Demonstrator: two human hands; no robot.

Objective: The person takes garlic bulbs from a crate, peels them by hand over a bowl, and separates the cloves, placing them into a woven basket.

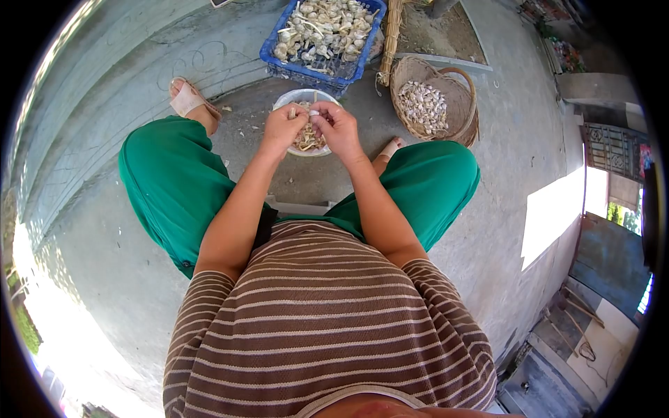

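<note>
Over a round white basin (pixel 323 152) with dry stalks and peelings in it, both of my hands meet. My left hand (pixel 284 127) is closed, with a pale bit of garlic or stalk at its fingertips. My right hand (pixel 337 128) pinches a small whitish garlic piece (pixel 313 113) between thumb and forefinger. The fingertips of the two hands nearly touch. Behind the basin, a blue plastic crate (pixel 267 50) holds many garlic bulbs (pixel 326 28). A wicker basket (pixel 460 104) to the right contains a pile of separated cloves (pixel 422 106).
A bundle of dry straw (pixel 391 42) lies between crate and basket. My green-trousered knees and sandalled feet flank the basin. Concrete steps (pixel 118 63) rise at the left. At the far right are a gate (pixel 610 150) and a blue metal panel (pixel 610 258).
</note>
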